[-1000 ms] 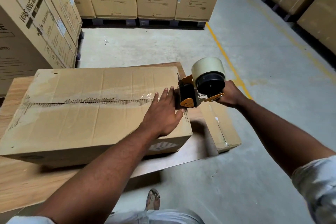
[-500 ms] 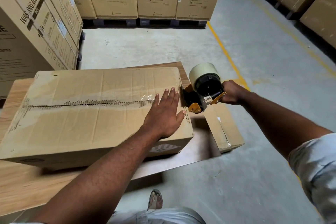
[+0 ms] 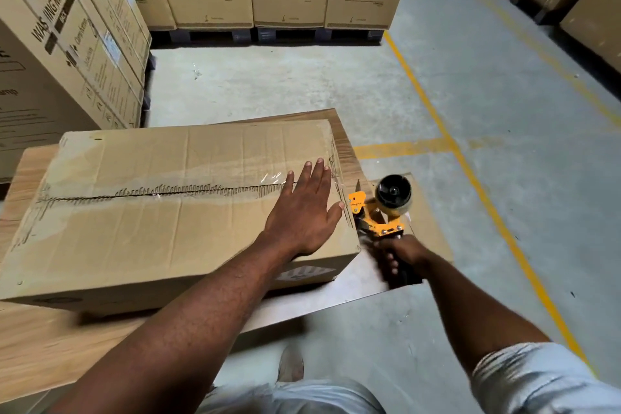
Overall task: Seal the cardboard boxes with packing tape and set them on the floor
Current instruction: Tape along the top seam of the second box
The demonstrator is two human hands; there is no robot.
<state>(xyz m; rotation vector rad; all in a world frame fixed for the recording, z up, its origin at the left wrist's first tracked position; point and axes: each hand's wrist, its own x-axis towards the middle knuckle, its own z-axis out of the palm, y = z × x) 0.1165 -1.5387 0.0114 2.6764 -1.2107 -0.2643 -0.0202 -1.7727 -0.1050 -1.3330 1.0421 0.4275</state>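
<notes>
I am pressing my left grip [image 3: 304, 212] flat, fingers straight, on the right end of the box [image 3: 151, 222]. The box is lying on the desk [image 3: 40, 346], its seam [image 3: 168, 191] running left to right under clear tape. My right grip [image 3: 400, 254] is wrapping tight round the handle of the dispenser [image 3: 379, 215], which is hanging just off the box's right edge, roll uppermost. I am judging that the strip is being finished down the end face, which I cannot see. If I am pulling askew, the tape may be wrinkling or lifting at the corner. If my left grip is pressing too lightly, the box may be sliding. The dispenser's front is sitting near my left fingertips, so a jerk could be nicking them.
</notes>
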